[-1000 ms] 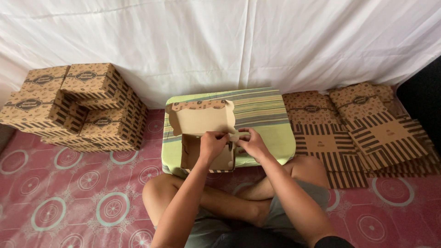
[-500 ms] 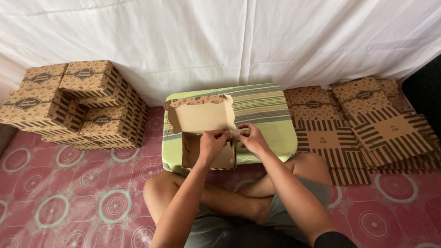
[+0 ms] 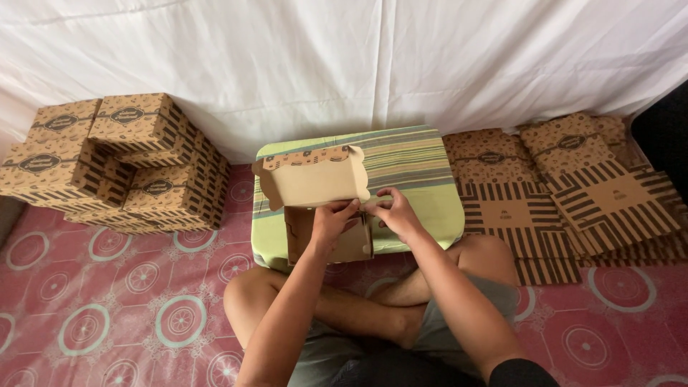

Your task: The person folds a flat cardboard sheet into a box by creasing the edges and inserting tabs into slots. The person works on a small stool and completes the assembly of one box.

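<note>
With its lid up at frame centre, the cardboard box (image 3: 315,208) is gripped by left hand (image 3: 331,223) and right hand (image 3: 393,212). Folded boxes (image 3: 115,161) upper left, flat blanks (image 3: 566,193) right.

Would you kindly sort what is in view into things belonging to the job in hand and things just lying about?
In hand:
half-folded box
left hand
right hand
green table
flat blanks
finished boxes

Lying about:
white sheet
pink mat
</note>
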